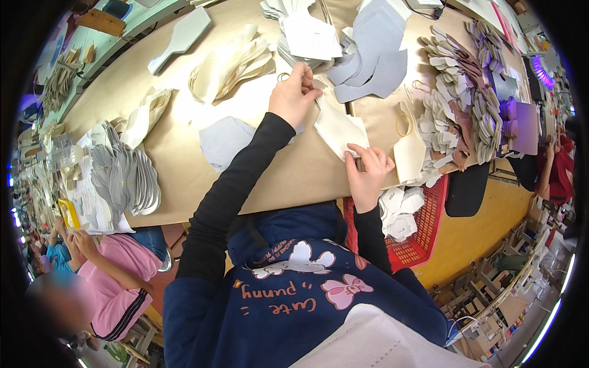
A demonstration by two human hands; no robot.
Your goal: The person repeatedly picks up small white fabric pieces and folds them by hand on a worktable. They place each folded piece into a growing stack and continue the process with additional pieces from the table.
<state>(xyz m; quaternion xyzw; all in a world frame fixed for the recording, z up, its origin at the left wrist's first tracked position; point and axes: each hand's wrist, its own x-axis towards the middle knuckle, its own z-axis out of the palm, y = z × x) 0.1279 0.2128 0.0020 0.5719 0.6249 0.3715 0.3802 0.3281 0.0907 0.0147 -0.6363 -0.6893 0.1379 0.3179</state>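
Observation:
A cream cut piece, perhaps fabric or thin leather, is stretched between my hands over the brown-covered table. My left hand is closed, thumb and forefinger pinching the narrow far end. At the near corner, my right hand grips the edge between thumb and forefinger, the other fingers loosely curled. Just beyond my left hand stands a stack of white and grey pieces, and a yellow band lies beside its knuckles. Another cream piece, with a yellow band on it, rests right of my right hand.
Grey-blue pieces lie left of my forearm, more at the back. Bundled cut pieces fill the table's left end, others the right. A red basket holds white pieces beside me. A person in pink sits left.

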